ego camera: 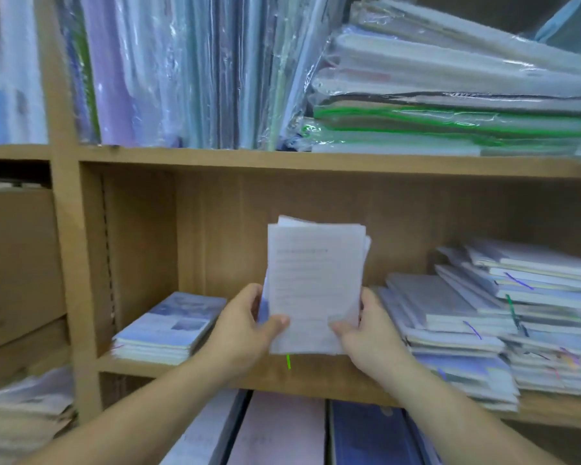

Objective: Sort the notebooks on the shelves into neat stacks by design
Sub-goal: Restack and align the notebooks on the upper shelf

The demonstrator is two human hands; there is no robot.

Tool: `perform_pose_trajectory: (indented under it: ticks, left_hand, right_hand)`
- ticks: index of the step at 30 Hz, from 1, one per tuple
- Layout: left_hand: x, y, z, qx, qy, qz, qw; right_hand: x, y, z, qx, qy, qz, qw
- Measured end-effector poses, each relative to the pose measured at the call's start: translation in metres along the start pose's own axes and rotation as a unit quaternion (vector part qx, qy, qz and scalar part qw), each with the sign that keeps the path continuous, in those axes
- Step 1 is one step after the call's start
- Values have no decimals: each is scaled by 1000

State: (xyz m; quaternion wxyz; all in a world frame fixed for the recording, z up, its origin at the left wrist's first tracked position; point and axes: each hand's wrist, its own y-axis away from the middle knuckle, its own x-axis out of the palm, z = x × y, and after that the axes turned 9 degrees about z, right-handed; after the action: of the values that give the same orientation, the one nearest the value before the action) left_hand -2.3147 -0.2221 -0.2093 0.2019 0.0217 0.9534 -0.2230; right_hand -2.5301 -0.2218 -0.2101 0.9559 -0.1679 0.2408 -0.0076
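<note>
I hold a small bundle of pale notebooks (316,280) upright in front of the middle shelf (242,372). My left hand (245,325) grips its lower left edge, thumb across the white back cover. My right hand (366,325) grips the lower right edge the same way. A neat stack of blue-and-white notebooks (171,325) lies flat at the shelf's left end. Uneven, fanned piles of notebooks (483,317) fill the shelf's right end. The view is blurred.
The upper shelf (282,159) carries upright plastic-wrapped packs (188,68) and a slanted pile of wrapped packs (450,105) on the right. Below the middle shelf stand larger pink and dark blue books (282,431). More paper stacks (24,417) sit at lower left.
</note>
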Motion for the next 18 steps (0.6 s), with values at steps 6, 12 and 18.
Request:
perform_pose_trajectory:
  ticks: [6,12,18]
  left_hand:
    - [-2,3,62,-23,-61,-14,998]
    - [4,20,94,10,-101,49,994]
    - [10,22,98,35,-113,50,992]
  right_hand:
    - [65,-3,-22,27,4,-15,1000]
    - [71,-1,-46,42,107,32,993]
    - [66,1,-55,23,140,71,987]
